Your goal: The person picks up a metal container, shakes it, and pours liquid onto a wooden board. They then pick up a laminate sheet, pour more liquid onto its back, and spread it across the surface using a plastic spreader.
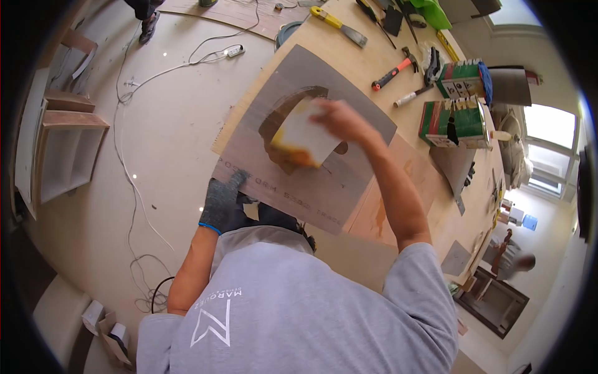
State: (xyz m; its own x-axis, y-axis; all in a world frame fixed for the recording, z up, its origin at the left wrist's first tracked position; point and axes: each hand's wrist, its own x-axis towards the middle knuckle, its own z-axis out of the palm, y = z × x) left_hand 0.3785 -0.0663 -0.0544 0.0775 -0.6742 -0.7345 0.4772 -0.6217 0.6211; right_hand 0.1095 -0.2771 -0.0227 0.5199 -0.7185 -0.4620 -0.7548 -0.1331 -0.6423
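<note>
A grey laminate sheet [299,68] with printed lettering along its near edge lies on the wooden workbench. Dark brown glue [283,124] is smeared in a patch at its middle. Over that patch, my right hand [339,121] grips a flat white spreader [308,134] with yellow-brown stains on its lower edge; hand and spreader are blurred by motion. A dark grey glove with a blue cuff covers my left hand [222,201], which is closed on the sheet's near left edge. Some of its fingers are hidden beneath.
A yellow-handled scraper [336,25], a hammer [395,70] and two green-and-red cans [455,123] are on the bench [367,59]. A tan panel [395,187] lies right of the sheet. Cables and a power strip [235,51] cross the floor. Another person [514,262] is at far right.
</note>
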